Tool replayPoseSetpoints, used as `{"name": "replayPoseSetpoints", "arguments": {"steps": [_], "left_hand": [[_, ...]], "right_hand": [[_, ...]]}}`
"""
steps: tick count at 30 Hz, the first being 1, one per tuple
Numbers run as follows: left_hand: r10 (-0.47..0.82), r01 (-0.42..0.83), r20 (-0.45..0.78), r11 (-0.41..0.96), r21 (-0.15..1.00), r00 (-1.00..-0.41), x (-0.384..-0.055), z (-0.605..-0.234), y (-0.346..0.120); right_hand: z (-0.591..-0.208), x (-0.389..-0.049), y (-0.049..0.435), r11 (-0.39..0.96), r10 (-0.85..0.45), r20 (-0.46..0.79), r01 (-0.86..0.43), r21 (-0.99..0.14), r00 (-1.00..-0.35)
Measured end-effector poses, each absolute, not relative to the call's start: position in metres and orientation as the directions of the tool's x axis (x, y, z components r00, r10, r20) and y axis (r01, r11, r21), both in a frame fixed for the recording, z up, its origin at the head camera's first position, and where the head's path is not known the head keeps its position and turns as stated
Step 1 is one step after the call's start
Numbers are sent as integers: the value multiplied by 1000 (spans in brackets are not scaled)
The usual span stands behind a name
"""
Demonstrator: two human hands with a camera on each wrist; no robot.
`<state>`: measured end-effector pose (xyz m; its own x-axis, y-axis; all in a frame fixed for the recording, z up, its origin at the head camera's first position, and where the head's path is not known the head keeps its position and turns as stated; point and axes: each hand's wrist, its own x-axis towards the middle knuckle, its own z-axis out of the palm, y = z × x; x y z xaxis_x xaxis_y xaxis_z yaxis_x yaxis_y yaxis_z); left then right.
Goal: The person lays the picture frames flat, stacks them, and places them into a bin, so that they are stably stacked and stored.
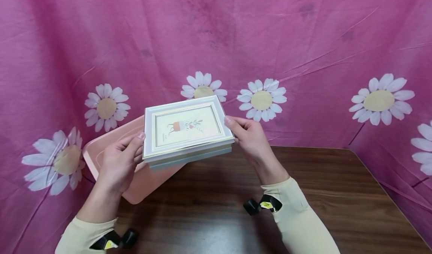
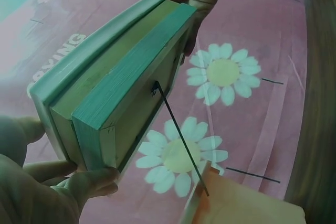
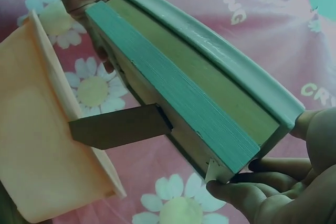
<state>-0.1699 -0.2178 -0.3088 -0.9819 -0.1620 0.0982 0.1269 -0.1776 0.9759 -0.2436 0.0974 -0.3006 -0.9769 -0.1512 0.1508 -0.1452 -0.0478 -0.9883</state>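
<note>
A thick white picture frame (image 1: 216, 141) is held up off the table, its face tilted upward and showing a small print of a potted plant. My left hand (image 1: 118, 167) grips its left end, the thumb at the front edge and fingers beneath. At the opposite end my right hand (image 1: 253, 145) pinches the frame the same way. The left wrist view shows the side of the frame (image 2: 131, 72) in layers, with a thin stand leg (image 2: 181, 140) sticking out from its back. That leg (image 3: 121, 127) appears broad and flat in the right wrist view.
A pink plastic tray (image 1: 145, 188) lies at the left, partly behind the frame and my left hand. Below is a dark wooden table (image 1: 320, 179). Pink cloth (image 1: 303, 40) with white daisies hangs behind and at both sides.
</note>
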Motion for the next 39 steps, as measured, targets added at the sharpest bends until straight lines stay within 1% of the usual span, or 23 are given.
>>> {"name": "replayPoseSetpoints", "arguments": {"steps": [8, 14, 22, 31, 39], "left_hand": [[-146, 115, 90, -177, 977, -985, -168, -303, -222], [-156, 126, 97, -191, 973, -983, -167, -301, -215], [-133, 122, 97, -195, 973, -986, -167, -295, -203], [-124, 164, 141, -208, 964, -982, -172, -285, -193], [-95, 238, 225, -177, 955, -970, -177, -271, -192]], "right_hand": [[-289, -245, 97, -109, -206, 118, -97, -989, -971], [-282, -240, 105, -93, -217, 111, -92, -991, -970], [-277, -235, 120, -68, -219, 114, -101, -992, -969], [-267, -235, 127, -93, -204, 148, -131, -987, -968], [-257, -238, 131, -133, -195, 182, -158, -978, -964]]}}
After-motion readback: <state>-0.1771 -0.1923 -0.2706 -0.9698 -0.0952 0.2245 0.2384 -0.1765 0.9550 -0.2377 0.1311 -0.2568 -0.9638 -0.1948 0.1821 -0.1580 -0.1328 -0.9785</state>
